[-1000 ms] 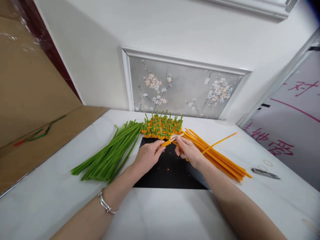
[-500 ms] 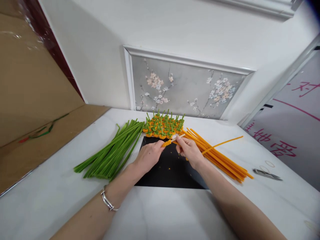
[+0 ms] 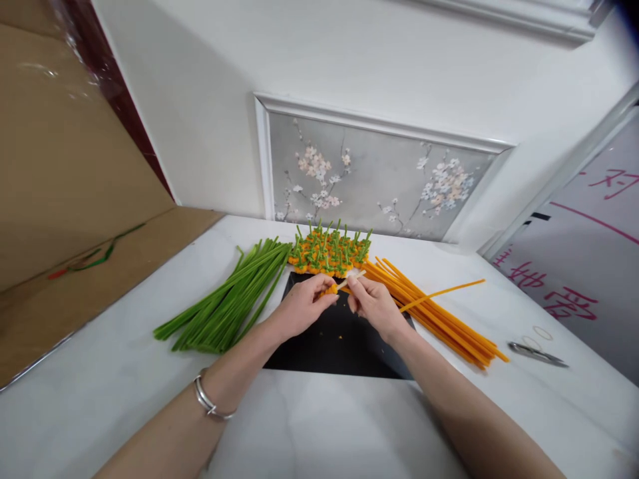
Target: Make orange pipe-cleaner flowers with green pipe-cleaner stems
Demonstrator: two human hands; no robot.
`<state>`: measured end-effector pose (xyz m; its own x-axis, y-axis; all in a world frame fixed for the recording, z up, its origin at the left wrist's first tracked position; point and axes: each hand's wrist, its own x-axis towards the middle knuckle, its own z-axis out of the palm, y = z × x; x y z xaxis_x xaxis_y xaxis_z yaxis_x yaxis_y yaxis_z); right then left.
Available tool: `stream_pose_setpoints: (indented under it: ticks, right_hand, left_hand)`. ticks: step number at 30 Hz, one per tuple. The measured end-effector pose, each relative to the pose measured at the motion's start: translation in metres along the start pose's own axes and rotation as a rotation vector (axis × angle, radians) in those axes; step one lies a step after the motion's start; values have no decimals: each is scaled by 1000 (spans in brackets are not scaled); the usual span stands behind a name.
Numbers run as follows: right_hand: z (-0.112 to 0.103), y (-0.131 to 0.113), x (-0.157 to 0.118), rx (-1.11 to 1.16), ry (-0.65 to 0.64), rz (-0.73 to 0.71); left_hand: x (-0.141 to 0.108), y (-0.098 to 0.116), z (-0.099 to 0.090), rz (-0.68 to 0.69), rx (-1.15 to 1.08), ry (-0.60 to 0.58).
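Observation:
Over the black mat [image 3: 319, 346], my left hand [image 3: 304, 303] has its fingers closed on an orange pipe cleaner [image 3: 331, 289], coiled round a thin pale stick [image 3: 351, 280]. My right hand [image 3: 374, 303] pinches the stick towards its other end, which pokes out above the fingers. Whether the right fingers also hold part of the pipe cleaner, I cannot tell. Just behind both hands stand several small orange pieces with green tops [image 3: 329, 251], set close together. To the right lies a bundle of orange pipe cleaners [image 3: 444, 326], with one lying askew across it.
A heap of green pipe cleaners [image 3: 229, 306] lies left of the mat. Small snips [image 3: 538, 354] and thin rubber bands [image 3: 542, 332] are at the right on the white marbled table [image 3: 319, 426]. Cardboard [image 3: 74, 179] borders the left side; a panelled wall stands behind.
My left hand has turned and its fingers now cover more of the coiled orange pipe cleaner on the stick. My right hand has shifted slightly. The whole view has moved a little.

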<state>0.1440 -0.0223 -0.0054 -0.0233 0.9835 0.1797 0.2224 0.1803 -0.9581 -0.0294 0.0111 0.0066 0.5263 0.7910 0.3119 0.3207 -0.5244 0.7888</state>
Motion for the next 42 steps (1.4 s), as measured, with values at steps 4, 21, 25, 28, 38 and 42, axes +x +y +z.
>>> stream_pose_setpoints:
  ticks: [4, 21, 25, 28, 38, 42]
  right_hand:
    - [-4, 1, -1, -175, -111, -145]
    - [-19, -27, -15, -1027, -282, -246]
    - [-18, -48, -20, -1208, -199, -336]
    - [-19, -55, -17, -1171, -131, -480]
    - [-40, -41, 1, -749, -19, -450]
    - [-48, -31, 8, -627, -96, -317]
  left_hand:
    - [0, 0, -1, 31, -56, 14]
    - [-3, -4, -4, 130, 328, 23]
    - [-5, -2, -4, 61, 406, -19]
    - [-6, 3, -3, 64, 416, -33]
    - [-10, 13, -1, 125, 304, -64]
    - [-12, 18, 1, 142, 299, -91]
